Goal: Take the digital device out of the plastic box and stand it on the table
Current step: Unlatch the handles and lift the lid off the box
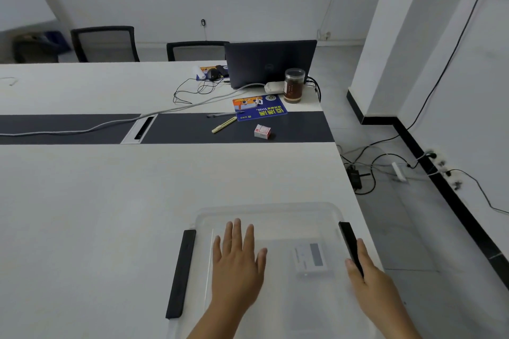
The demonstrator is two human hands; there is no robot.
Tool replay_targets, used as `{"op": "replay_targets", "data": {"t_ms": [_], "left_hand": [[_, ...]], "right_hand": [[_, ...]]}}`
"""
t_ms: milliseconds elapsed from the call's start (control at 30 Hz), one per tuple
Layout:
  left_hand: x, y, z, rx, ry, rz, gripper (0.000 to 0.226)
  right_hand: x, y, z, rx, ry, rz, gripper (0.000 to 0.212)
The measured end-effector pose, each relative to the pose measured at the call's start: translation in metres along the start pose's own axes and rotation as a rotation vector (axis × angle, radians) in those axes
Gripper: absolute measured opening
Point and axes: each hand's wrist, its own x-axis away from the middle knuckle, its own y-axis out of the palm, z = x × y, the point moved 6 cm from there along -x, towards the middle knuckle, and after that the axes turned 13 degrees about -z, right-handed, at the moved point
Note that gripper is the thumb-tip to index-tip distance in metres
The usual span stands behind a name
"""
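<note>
1 head camera looks forward and down, close over the table.

We see the clear plastic box at the near right of the white surface, its lid on, with the small grey-screened digital device inside toward its right. Our left hand lies flat on the lid, left of the device; our right hand touches the black right latch. The black left latch runs along the opposite side. Far behind stands an open dark laptop, a lidded jar just before it.
</note>
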Motion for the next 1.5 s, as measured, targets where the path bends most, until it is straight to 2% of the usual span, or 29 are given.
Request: {"op": "replay_targets", "data": {"t_ms": [67, 133, 167, 233, 333, 367, 433, 467, 533, 600, 633, 667, 700, 767, 967, 1133, 1267, 1367, 1400, 1433, 1467, 1500], "left_hand": [[0.002, -0.003, 0.001, -0.004, 0.013, 0.02, 0.065], [0.003, -0.002, 0.0, -0.033, 0.028, 0.033, 0.066], [0.003, -0.002, 0.001, -0.046, 0.036, 0.045, 0.066], [0.001, -0.004, -0.001, -0.07, 0.015, 0.105, 0.066], [0.002, -0.008, -0.003, -0.134, -0.019, 0.238, 0.065], [0.003, -0.01, -0.005, -0.127, -0.015, 0.301, 0.057], [0.007, -0.018, -0.007, -0.092, 0.041, 0.426, 0.026], [0.01, -0.024, -0.012, -0.039, 0.04, 0.429, 0.025], [0.015, -0.028, -0.04, 0.103, -0.087, 0.347, 0.036], [0.03, -0.032, -0.073, 0.211, -0.25, 0.301, 0.044], [0.039, -0.032, -0.086, 0.273, -0.334, 0.269, 0.044], [0.046, -0.027, -0.095, 0.369, -0.412, 0.198, 0.042], [0.05, -0.02, -0.099, 0.432, -0.453, 0.133, 0.041], [0.055, -0.009, -0.096, 0.494, -0.433, 0.138, 0.036], [0.059, -0.018, -0.097, 0.411, -0.374, 0.19, 0.028], [0.059, -0.016, -0.106, 0.573, -0.328, 0.186, 0.037], [0.06, -0.01, -0.115, 0.812, -0.351, 0.176, 0.036], [0.061, -0.012, -0.112, 0.89, -0.334, 0.195, 0.024], [0.062, -0.011, -0.112, 0.867, -0.35, 0.198, 0.02], [0.065, -0.013, -0.115, 0.799, -0.41, 0.233, 0.032], [0.069, -0.019, -0.119, 0.692, -0.435, 0.338, 0.044], [0.072, -0.025, -0.12, 0.569, -0.412, 0.464, 0.047]], "right_hand": [[-0.001, -0.003, 0.01, -0.162, 0.007, 0.004, 0.048], [-0.001, -0.006, 0.022, -0.287, 0.017, 0.012, 0.032], [-0.002, -0.008, 0.027, -0.271, 0.02, 0.018, 0.026], [-0.006, -0.009, 0.03, -0.204, 0.027, 0.025, 0.027], [-0.011, -0.009, 0.014, 0.006, -0.03, 0.093, 0.043], [-0.01, -0.012, 0.005, 0.066, -0.066, 0.158, 0.049], [-0.01, -0.006, -0.017, 0.24, -0.161, 0.258, 0.055], [-0.011, 0.002, -0.03, 0.353, -0.209, 0.245, 0.062], [-0.017, 0.028, -0.043, 0.557, -0.265, 0.125, 0.068], [-0.019, 0.041, -0.053, 0.648, -0.258, 0.007, 0.074], [-0.019, 0.044, -0.058, 0.636, -0.285, -0.031, 0.089], [-0.022, 0.045, -0.06, 0.588, -0.345, 0.002, 0.107], [-0.021, 0.046, -0.058, 0.577, -0.325, -0.055, 0.119], [-0.021, 0.046, -0.06, 0.61, -0.326, -0.099, 0.127], [-0.017, 0.045, -0.058, 0.604, -0.229, -0.112, 0.131], [-0.015, 0.045, -0.063, 0.591, -0.232, -0.087, 0.132], [-0.015, 0.046, -0.062, 0.581, -0.236, -0.103, 0.131], [-0.017, 0.048, -0.063, 0.597, -0.255, -0.103, 0.131], [-0.016, 0.046, -0.064, 0.585, -0.259, -0.093, 0.131], [-0.015, 0.042, -0.066, 0.549, -0.272, -0.067, 0.13], [-0.013, 0.036, -0.067, 0.523, -0.302, -0.015, 0.123], [-0.01, 0.028, -0.064, 0.518, -0.335, 0.087, 0.11]]}}
